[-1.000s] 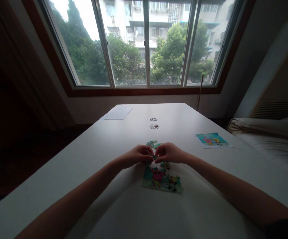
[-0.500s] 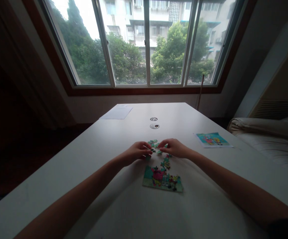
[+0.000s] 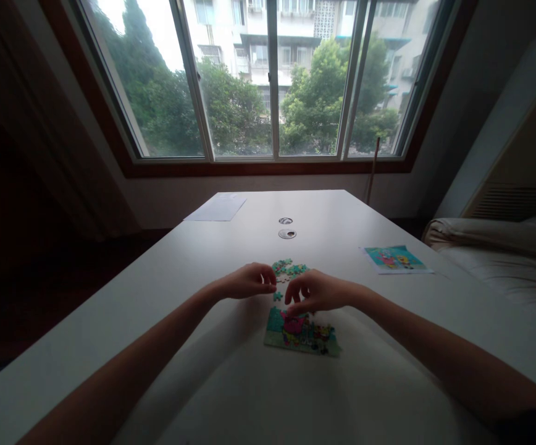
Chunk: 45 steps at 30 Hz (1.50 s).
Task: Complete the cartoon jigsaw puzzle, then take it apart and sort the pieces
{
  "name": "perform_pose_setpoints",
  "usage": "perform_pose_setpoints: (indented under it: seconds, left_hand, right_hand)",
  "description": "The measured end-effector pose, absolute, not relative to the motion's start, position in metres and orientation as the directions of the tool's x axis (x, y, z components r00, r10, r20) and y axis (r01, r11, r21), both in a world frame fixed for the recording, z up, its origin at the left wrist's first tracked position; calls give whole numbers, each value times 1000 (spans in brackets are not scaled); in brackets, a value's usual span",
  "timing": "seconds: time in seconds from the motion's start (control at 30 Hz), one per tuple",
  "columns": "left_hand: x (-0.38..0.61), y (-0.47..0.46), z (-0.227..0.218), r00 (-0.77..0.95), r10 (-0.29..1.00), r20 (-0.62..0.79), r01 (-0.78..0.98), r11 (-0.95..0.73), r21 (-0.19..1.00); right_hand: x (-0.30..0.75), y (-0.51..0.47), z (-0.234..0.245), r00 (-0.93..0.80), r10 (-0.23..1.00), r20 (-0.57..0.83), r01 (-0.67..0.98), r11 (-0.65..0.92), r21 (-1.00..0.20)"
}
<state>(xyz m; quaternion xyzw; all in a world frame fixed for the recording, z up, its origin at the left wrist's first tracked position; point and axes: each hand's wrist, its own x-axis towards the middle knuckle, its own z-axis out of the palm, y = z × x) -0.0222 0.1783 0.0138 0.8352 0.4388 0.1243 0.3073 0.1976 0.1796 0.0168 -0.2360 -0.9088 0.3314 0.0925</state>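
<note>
A partly assembled jigsaw puzzle [image 3: 302, 342] lies flat on the white table, showing pink and yellow cartoon figures on green. My right hand [image 3: 321, 290] is over its upper edge, thumb and fingertips drawn close together near the top left part. Whatever those fingers hold is too small to make out. My left hand [image 3: 249, 281] hovers left of the loose pieces with fingers curled in towards the thumb; anything between them is hidden. One loose green puzzle piece [image 3: 278, 296] lies between the hands. A cluster of loose puzzle pieces [image 3: 283, 267] sits just beyond, partly behind my right hand.
A colourful reference picture [image 3: 397, 258] lies at the right of the table [image 3: 194, 371]. White paper [image 3: 217, 207] is at the far left corner. Two round discs [image 3: 287, 234] are set along the middle. A light-coloured sofa [image 3: 494, 247] stands to the right.
My right hand has moved from the loose pieces down towards me, to the puzzle's upper edge. My left hand has drawn slightly left, and the dark piece at its fingertips is out of sight.
</note>
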Motion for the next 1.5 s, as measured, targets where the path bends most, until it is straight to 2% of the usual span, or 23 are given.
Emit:
perform_pose_setpoints:
  seconds: [0.13, 0.3, 0.4, 0.5, 0.67, 0.73, 0.87, 0.93, 1.07, 1.17, 1.3, 1.5]
  left_hand:
    - [-17, 165, 22, 660, 717, -224, 710, -499, 497]
    - [-11, 158, 20, 647, 719, -253, 747, -532, 398]
    - [-11, 159, 19, 650, 706, -280, 751, -541, 378]
    - [-11, 161, 20, 657, 695, -292, 748, -550, 371]
    - [-8, 158, 25, 626, 708, -326, 777, -530, 339]
    - [-9, 157, 27, 592, 718, -366, 805, -510, 303]
    - [-11, 156, 31, 536, 726, -431, 843, -485, 233]
    - [-12, 155, 33, 519, 728, -447, 852, -481, 207]
    - [-11, 153, 37, 527, 732, -432, 846, -503, 179]
    - [-7, 150, 38, 591, 717, -369, 804, -557, 206]
    - [1, 145, 35, 654, 688, -315, 757, -605, 248]
    - [9, 138, 31, 680, 649, -343, 733, -622, 275]
  right_hand:
    - [193, 174, 11, -885, 465, 9, 346, 671, -656]
    - [190, 182, 7, -825, 552, -122, 407, 430, -805]
    - [191, 190, 8, -790, 601, -119, 401, 361, -842]
    - [198, 201, 8, -728, 681, -80, 488, 433, -758]
    - [216, 218, 10, -616, 781, 102, 668, 587, -458]
    - [221, 217, 15, -658, 751, 47, 665, 609, -432]
    - [221, 192, 27, -768, 578, -276, 638, 660, -395]
    - [216, 175, 31, -766, 524, -372, 638, 691, -340]
    - [205, 155, 33, -770, 542, -336, 629, 732, -261]
    - [202, 154, 33, -785, 523, -332, 609, 750, -259]
    - [203, 158, 36, -791, 497, -356, 594, 764, -253]
    - [203, 158, 44, -766, 466, -444, 594, 776, -211]
